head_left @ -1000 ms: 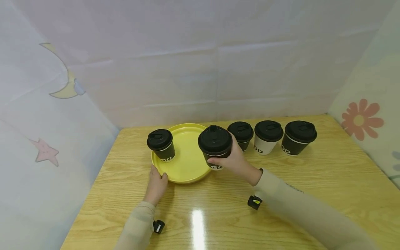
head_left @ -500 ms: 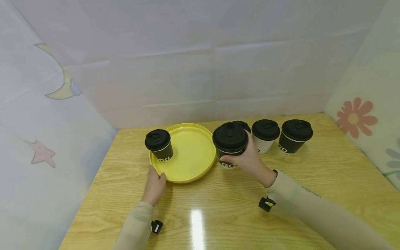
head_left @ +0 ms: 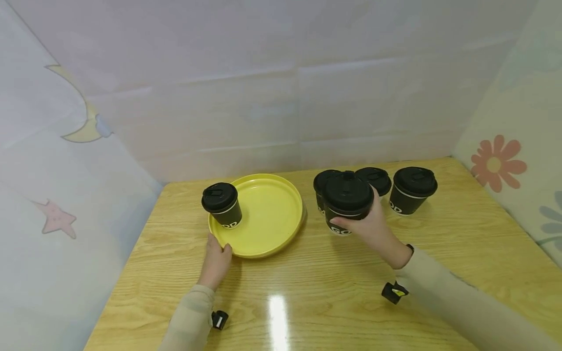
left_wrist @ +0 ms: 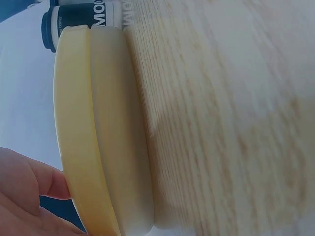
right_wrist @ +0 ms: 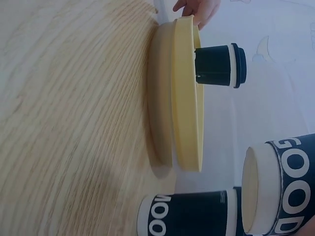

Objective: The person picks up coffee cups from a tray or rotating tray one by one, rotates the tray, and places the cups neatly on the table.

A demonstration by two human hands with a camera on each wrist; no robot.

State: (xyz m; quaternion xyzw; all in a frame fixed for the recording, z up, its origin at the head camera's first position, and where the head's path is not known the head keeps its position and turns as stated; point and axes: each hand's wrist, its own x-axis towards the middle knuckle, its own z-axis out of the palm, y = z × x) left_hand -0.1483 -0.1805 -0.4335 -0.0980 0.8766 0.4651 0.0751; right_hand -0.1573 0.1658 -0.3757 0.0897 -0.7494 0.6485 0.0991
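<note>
My left hand [head_left: 216,263] grips the near-left rim of a round yellow tray [head_left: 274,214], thumb and fingers at its edge in the left wrist view. A black paper coffee cup [head_left: 224,209] with a black lid stands upright on the tray's left side. Right of the tray, my right hand [head_left: 378,234] is wrapped round another black lidded coffee cup [head_left: 347,195]. Its pale base hangs above the table in the right wrist view, where GOOD [right_wrist: 295,179] reads on its side. The held cup partly hides a black cup [head_left: 319,190] standing behind it.
Farther right on the wooden table [head_left: 333,302] stand a cup with a black lid [head_left: 375,178], mostly covered by my hand and the held cup, and a black lidded cup [head_left: 410,192]. Printed cloth [head_left: 228,97] hangs behind and at both sides.
My right hand has carried its cup rightward, from over the tray's right edge to in front of the row of cups. The left hand stays on the rim.
</note>
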